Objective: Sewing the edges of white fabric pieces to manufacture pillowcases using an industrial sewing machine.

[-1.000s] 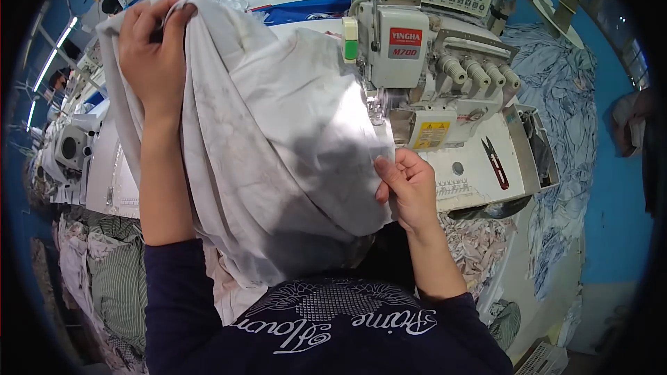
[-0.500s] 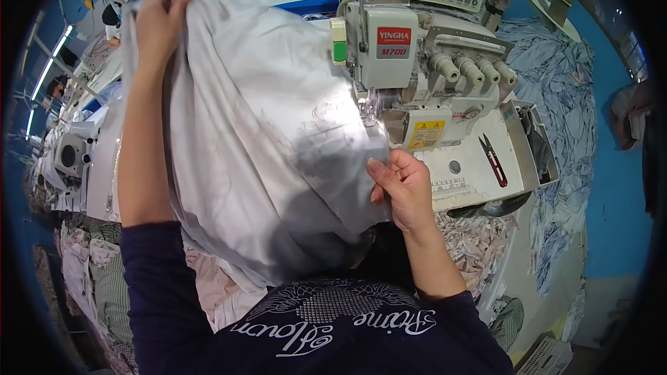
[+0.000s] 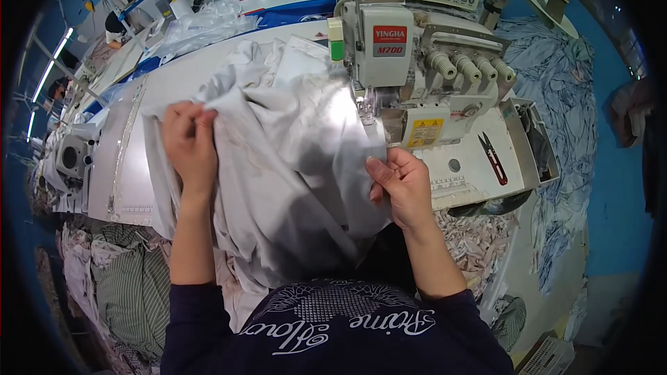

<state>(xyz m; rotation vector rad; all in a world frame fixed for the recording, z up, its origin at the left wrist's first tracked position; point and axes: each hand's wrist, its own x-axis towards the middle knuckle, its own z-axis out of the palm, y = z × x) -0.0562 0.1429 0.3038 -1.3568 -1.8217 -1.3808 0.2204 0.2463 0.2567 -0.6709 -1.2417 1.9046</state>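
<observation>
A large piece of light grey fabric (image 3: 278,160) lies bunched over the table in front of me and hangs down toward my lap. My left hand (image 3: 190,142) is closed on a fold at its left side. My right hand (image 3: 403,184) pinches the fabric's right edge between thumb and fingers, just below the needle area of a white overlock sewing machine (image 3: 385,45). The machine's lamp brightly lights the cloth beside the presser foot (image 3: 368,107), and the fabric edge reaches up to it.
Red-handled thread snips (image 3: 495,160) and a small round grey disc (image 3: 454,165) lie on the machine's right bed. Crumpled blue-grey cloth (image 3: 556,97) is heaped at the right. Clear plastic (image 3: 208,28) lies at the back left. Striped cloth (image 3: 132,292) is piled at the lower left.
My left hand has come down and toward me from the far left, bringing the cloth with it; the raised fabric now lies bunched. My right hand stays nearly in place.
</observation>
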